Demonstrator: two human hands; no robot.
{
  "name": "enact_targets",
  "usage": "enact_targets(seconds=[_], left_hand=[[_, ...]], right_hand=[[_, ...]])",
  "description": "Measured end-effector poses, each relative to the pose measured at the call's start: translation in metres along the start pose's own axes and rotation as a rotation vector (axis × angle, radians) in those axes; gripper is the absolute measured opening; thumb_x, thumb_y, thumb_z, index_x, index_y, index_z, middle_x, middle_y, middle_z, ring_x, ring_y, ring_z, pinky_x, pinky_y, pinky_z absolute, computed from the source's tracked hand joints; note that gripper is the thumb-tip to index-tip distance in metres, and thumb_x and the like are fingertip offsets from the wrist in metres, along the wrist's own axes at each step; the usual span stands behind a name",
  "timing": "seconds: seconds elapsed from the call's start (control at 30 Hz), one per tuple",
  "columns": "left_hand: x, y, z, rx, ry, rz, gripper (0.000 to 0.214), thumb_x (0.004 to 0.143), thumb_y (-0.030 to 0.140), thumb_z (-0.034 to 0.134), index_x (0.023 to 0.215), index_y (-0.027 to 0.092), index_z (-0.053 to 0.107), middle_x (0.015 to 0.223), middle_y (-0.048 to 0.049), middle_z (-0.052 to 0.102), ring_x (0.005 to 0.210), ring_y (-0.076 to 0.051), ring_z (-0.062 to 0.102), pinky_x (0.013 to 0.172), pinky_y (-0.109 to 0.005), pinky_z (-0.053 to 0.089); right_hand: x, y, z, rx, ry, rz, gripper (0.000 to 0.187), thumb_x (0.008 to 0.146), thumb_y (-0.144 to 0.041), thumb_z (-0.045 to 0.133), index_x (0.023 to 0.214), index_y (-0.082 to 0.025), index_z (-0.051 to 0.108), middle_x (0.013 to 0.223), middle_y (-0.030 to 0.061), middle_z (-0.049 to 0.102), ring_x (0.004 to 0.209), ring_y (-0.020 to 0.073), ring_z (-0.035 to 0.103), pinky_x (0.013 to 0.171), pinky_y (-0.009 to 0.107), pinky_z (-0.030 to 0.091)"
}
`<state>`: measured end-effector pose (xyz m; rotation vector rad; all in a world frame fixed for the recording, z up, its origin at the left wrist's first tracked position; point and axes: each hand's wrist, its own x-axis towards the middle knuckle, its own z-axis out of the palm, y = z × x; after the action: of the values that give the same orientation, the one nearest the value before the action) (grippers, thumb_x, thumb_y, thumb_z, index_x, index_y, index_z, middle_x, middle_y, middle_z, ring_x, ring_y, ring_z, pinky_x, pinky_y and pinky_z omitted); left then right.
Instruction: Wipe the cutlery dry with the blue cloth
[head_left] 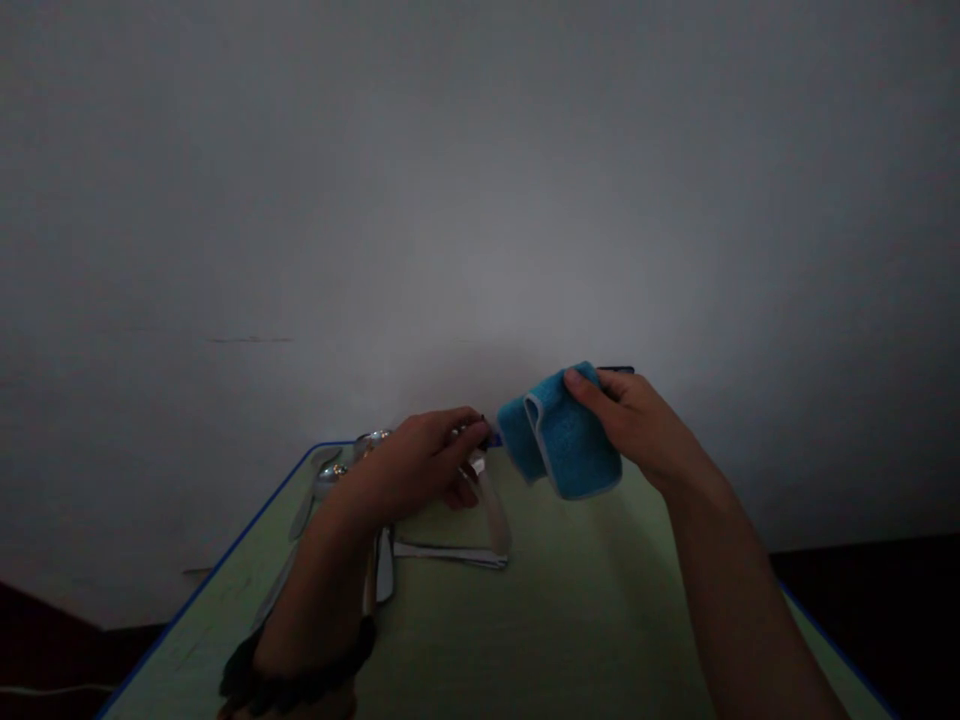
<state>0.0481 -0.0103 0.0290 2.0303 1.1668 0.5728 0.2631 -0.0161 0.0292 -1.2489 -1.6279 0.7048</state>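
Observation:
My left hand (pixel 416 460) is closed, its thumb and fingers pinching a metal piece of cutlery (pixel 493 510). The pale, broad handle hangs down below the fingers; the other end is hidden by the hand, so its kind does not show. In my right hand (pixel 637 420) is a folded blue cloth (pixel 581 450) with a light stitched edge, gripped between thumb and fingers. The cloth hangs just right of the left fingertips. Below the left hand, several flat metal handles (pixel 450 552) lie on the table.
Shiny spoons (pixel 330 475) lie at the table's back left, partly behind my left forearm. The pale green table (pixel 570 620) has a blue edge and stands against a grey wall (pixel 480 200). A thin dark object (pixel 616 370) shows behind my right hand. The light is dim.

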Motion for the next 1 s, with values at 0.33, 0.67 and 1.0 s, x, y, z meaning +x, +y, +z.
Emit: enact_targets(seconds=[0.33,0.67,1.0], left_hand=[[0.004,-0.005,-0.004,0.285,0.06,0.167,0.027,0.082,0.032,0.044,0.094,0.02,0.064,0.079,-0.0035,0.064,0.06,-0.012,0.06,0.058,-0.023,0.046],[-0.007,0.008,-0.01,0.217,0.246,0.069,0.021,0.078,0.033,0.048,0.08,0.019,0.064,0.063,-0.0011,0.067,0.057,-0.014,0.062,0.051,-0.021,0.046],[-0.008,0.018,-0.007,0.182,0.236,0.119,0.021,0.078,0.032,0.049,0.079,0.018,0.064,0.063,-0.0008,0.068,0.057,-0.013,0.062,0.053,-0.021,0.046]], right_hand=[[0.001,0.0,0.0,-0.131,-0.043,-0.058,0.044,0.076,-0.058,0.042,0.066,-0.017,0.054,0.059,-0.0011,0.048,0.052,0.0101,0.042,0.047,0.023,0.033],[-0.001,0.001,-0.002,0.05,-0.286,-0.092,0.041,0.081,-0.05,0.042,0.107,-0.023,0.06,0.097,0.0037,0.065,0.086,0.0176,0.058,0.072,0.03,0.044],[-0.002,0.001,0.0,0.043,-0.347,-0.062,0.042,0.08,-0.051,0.043,0.099,-0.02,0.064,0.084,0.0036,0.066,0.076,0.0164,0.059,0.064,0.027,0.044]])
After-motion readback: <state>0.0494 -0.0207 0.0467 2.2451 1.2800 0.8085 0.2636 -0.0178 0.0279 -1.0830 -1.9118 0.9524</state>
